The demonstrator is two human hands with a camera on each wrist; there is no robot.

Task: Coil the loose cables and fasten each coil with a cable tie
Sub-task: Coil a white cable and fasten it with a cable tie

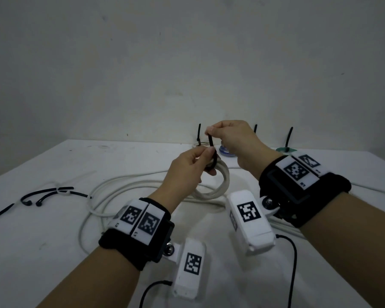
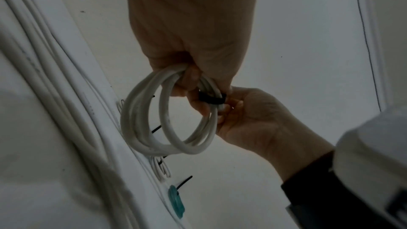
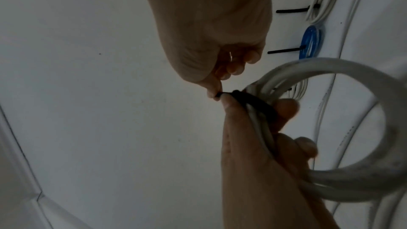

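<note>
White cable coil [image 1: 218, 183], several loops thick, held up above the table [image 1: 42, 241] near its middle, between both hands. Gripped at its top by the left hand [image 1: 187, 167], fingers curled round the bunched strands, thumb and forefinger pinching the spot where the black cable tie [image 1: 211, 150] crosses the loops. Wrapped round the bundle there, tail of the tie standing upward. Pinched at its upper end by thumb and forefinger of the right hand [image 1: 233, 141], remaining fingers curled in, just above and beside the left.

Sprawled loose over the table below and to the left: long white cable [image 1: 111, 192], in wide untidy arcs, running on toward the right edge. Lined along the far edge by the wall: tied white coil [image 1: 198, 143], blue coil [image 1: 226, 152] partly hidden behind the right hand, green coil [image 1: 286, 150], each with a black tie tail sticking up. At far left on the table: thin black cable [image 1: 42, 195] bound with a white tie, ends splayed. Nearer the left edge: single black cable tie [image 1: 0, 214] lying flat.
</note>
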